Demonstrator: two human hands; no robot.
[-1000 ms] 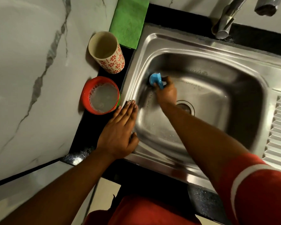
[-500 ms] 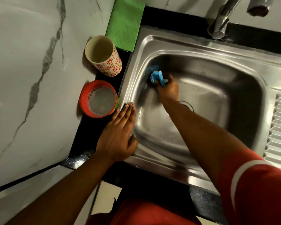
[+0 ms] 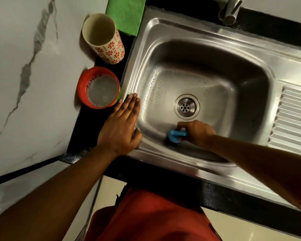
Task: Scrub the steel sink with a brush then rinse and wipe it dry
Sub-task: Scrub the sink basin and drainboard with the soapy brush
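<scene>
Scrubbing near wall of sink (image 3: 221,34) basin, set in dark desk (image 3: 87,134). Left hand (image 3: 122,126) flat on sink's left rim, fingers straight. Right hand (image 3: 196,132) gripping blue brush (image 3: 175,135), pressed low on near wall, just below drain (image 3: 186,108). Green cloth (image 3: 126,13) at far left corner, cup (image 3: 103,38) beside it, red bowl (image 3: 99,87) of cloudy liquid nearer, just beside left fingertips.

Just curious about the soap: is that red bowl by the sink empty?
No, the red bowl beside the sink holds cloudy liquid with bubbles along its edge.
</scene>
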